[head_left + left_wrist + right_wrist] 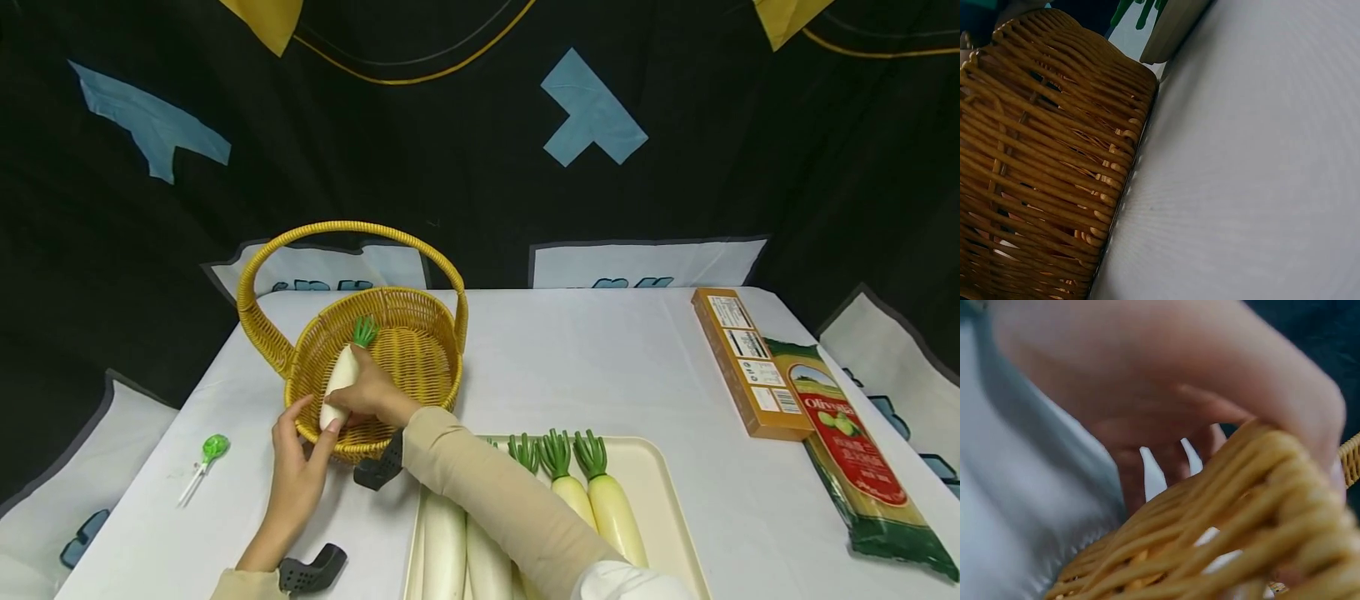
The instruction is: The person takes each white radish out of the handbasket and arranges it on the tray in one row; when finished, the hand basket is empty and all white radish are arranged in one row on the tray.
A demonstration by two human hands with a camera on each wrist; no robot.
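Observation:
A white radish [342, 377] with a green top lies slanted inside the yellow wicker basket [453, 367] in the head view. My right hand [375, 390] reaches over the basket's front rim and grips the radish. At the rim's front left is my left hand [296, 475], its fingers spread and the thumb close to the radish's lower end; whether it touches cannot be told. Woven basket wall [1054, 156] fills the left of the left wrist view. In the right wrist view, the right hand [1166, 375] bends over the woven rim [1260, 481], and white shows through the gaps.
Several white radishes [617, 517] lie on a cream tray [663, 492], partly under the right sleeve. A green lollipop [215, 447] lies at the left. An orange box [750, 367] and a green and red pasta packet [855, 442] are at the right.

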